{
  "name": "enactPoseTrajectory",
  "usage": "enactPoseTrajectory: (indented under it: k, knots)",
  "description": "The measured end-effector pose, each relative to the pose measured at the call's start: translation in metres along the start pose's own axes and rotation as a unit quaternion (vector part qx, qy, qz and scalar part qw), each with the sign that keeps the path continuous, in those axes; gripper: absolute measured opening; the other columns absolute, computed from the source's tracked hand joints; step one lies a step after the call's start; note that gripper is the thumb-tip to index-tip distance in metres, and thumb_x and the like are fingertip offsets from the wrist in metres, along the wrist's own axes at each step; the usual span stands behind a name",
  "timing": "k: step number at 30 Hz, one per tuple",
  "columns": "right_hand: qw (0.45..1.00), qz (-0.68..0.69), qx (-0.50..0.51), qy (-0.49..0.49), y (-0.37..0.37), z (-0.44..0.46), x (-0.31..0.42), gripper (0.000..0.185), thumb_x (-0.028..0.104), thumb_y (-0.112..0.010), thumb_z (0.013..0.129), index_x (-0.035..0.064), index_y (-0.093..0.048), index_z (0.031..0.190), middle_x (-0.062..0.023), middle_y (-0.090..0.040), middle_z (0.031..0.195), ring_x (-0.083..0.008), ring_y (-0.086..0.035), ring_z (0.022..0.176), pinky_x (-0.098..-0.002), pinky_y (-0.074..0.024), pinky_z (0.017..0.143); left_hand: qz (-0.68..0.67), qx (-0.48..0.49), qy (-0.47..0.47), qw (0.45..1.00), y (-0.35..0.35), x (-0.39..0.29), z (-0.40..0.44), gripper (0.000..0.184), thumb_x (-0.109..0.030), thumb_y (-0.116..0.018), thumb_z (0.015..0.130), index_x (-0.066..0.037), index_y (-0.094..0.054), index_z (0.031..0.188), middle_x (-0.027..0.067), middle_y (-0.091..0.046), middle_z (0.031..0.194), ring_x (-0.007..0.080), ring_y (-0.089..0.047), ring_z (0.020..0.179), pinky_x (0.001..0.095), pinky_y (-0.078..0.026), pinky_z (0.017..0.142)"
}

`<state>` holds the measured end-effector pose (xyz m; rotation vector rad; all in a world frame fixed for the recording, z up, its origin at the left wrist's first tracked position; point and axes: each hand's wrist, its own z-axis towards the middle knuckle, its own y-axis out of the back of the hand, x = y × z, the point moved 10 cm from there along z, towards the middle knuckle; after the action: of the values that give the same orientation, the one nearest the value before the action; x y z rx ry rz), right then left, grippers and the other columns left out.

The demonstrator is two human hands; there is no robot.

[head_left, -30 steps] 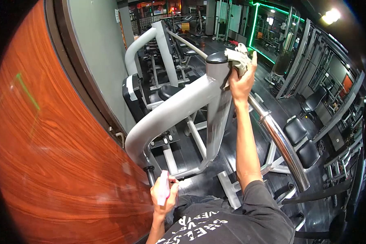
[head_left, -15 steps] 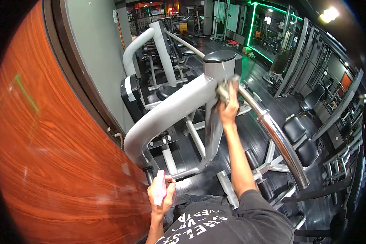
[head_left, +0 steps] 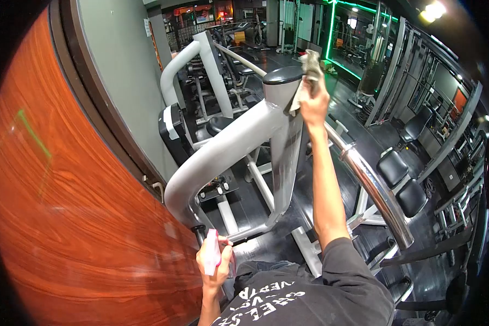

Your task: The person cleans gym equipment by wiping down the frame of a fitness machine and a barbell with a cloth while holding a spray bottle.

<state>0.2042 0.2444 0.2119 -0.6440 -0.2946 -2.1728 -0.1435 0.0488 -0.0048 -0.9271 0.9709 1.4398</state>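
A curved grey gym machine frame (head_left: 228,138) rises in front of me, its upright post topped by a black oval cap (head_left: 283,75). Beside that cap, my right hand (head_left: 314,106) is closed around a crumpled, pale cloth (head_left: 311,68). A flap of the cloth hangs against the side of the post. Low on the left, my left hand (head_left: 217,264) grips a spray bottle with a pink and white head (head_left: 212,252); its body is mostly hidden by my fingers and shirt. The bottle is near the lower bend of the frame.
A glossy wood-grain panel (head_left: 87,217) fills the left side, next to a grey wall (head_left: 119,81). A chrome bar (head_left: 377,193) curves down at the right. Black padded seats (head_left: 392,167) and other machines stand beyond on the dark floor.
My right hand has moved up with the cloth, from the post's side below the cap to beside and above the cap. My left hand keeps the spray bottle at nearly the same place.
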Motion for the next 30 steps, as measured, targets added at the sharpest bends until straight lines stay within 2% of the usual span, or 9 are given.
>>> enactPoseTrajectory:
  k: [2,8,16,18,22,25,27,28,30]
  knots:
    - [0.986,-0.069,-0.071,0.135,0.001,-0.009,0.018,0.057,-0.003,-0.051,0.078,-0.0008,-0.046,0.135,-0.0271,-0.047,0.138,-0.0417,-0.044,0.13,-0.0412,-0.0333,0.111,-0.004,0.001,0.011,1.0,0.001,0.0,0.001,0.018,-0.004,-0.061,0.088,0.004,-0.055,0.102,0.0101,-0.062,0.086,0.0092,-0.058,0.059,0.0237,-0.047,0.053]
    - [0.988,-0.129,-0.039,0.075,0.002,-0.11,-0.04,0.06,-0.007,-0.047,0.077,-0.0022,-0.042,0.137,-0.0287,-0.046,0.138,-0.0435,-0.045,0.128,-0.0431,-0.0387,0.107,0.016,-0.001,-0.008,1.0,0.004,0.006,0.001,0.019,-0.005,-0.062,0.088,0.004,-0.056,0.103,0.01,-0.062,0.086,0.0095,-0.058,0.058,0.0237,-0.047,0.052]
    - [0.97,-0.139,0.012,-0.198,0.033,-0.269,-0.174,0.05,0.006,-0.049,0.09,-0.0013,-0.04,0.139,-0.0319,-0.062,0.111,-0.0436,-0.061,0.106,-0.0441,-0.0486,0.087,0.032,0.0,-0.003,0.999,0.003,0.009,0.001,0.017,-0.007,-0.061,0.089,0.002,-0.055,0.103,0.0097,-0.062,0.086,0.0096,-0.058,0.061,0.0238,-0.048,0.054]
    - [0.934,-0.136,0.023,-0.33,0.04,-0.298,-0.195,0.046,0.012,-0.052,0.093,-0.0014,-0.044,0.136,-0.029,-0.063,0.111,-0.04,-0.062,0.107,-0.0425,-0.0484,0.088,0.015,-0.016,0.012,1.0,0.002,0.005,0.002,0.019,-0.006,-0.063,0.086,0.003,-0.058,0.101,0.0088,-0.064,0.082,0.0107,-0.059,0.062,0.0251,-0.049,0.058]
    - [0.914,-0.145,-0.032,-0.378,0.054,-0.306,-0.201,0.043,0.021,-0.054,0.095,-0.0017,-0.049,0.131,-0.0248,-0.065,0.112,-0.0355,-0.063,0.108,-0.0409,-0.0478,0.089,-0.028,-0.033,0.041,0.998,0.001,0.008,0.0,0.022,-0.006,-0.065,0.084,0.005,-0.059,0.103,0.0079,-0.066,0.079,0.0111,-0.06,0.062,0.0261,-0.049,0.062]
    - [0.95,-0.143,-0.126,-0.247,0.055,-0.261,-0.163,0.042,0.027,-0.056,0.096,-0.0024,-0.054,0.126,-0.0211,-0.067,0.111,-0.0305,-0.065,0.106,-0.0398,-0.0478,0.089,-0.023,-0.032,0.021,0.999,0.002,0.011,0.0,0.025,-0.005,-0.065,0.084,0.005,-0.058,0.106,0.0081,-0.066,0.079,0.0107,-0.06,0.062,0.0258,-0.049,0.061]
    - [0.978,-0.073,-0.163,-0.106,0.043,-0.203,-0.094,0.039,0.014,-0.061,0.093,-0.0001,-0.053,0.128,-0.0165,-0.068,0.108,-0.0257,-0.066,0.098,-0.0371,-0.0492,0.084,-0.019,-0.026,0.028,0.999,0.003,0.012,-0.001,0.027,-0.005,-0.065,0.084,0.005,-0.058,0.108,0.0084,-0.066,0.079,0.0108,-0.06,0.062,0.0256,-0.049,0.061]
    - [0.985,-0.019,-0.138,-0.101,0.034,-0.181,-0.09,0.043,0.007,-0.061,0.091,0.0009,-0.05,0.132,-0.0184,-0.063,0.121,-0.0266,-0.062,0.11,-0.0365,-0.0467,0.092,-0.014,-0.02,0.033,0.999,0.003,0.012,-0.001,0.028,-0.004,-0.065,0.083,0.005,-0.057,0.109,0.0086,-0.066,0.08,0.0108,-0.06,0.062,0.0255,-0.048,0.061]
    - [0.988,-0.04,-0.132,0.067,0.022,-0.123,-0.027,0.053,0.001,-0.062,0.084,0.0014,-0.046,0.135,-0.0229,-0.029,0.152,-0.0361,-0.031,0.14,-0.0422,-0.0287,0.112,-0.008,-0.025,0.032,0.999,0.004,0.011,0.0,0.028,-0.004,-0.065,0.083,0.005,-0.058,0.108,0.0084,-0.066,0.079,0.0109,-0.06,0.062,0.0254,-0.048,0.061]
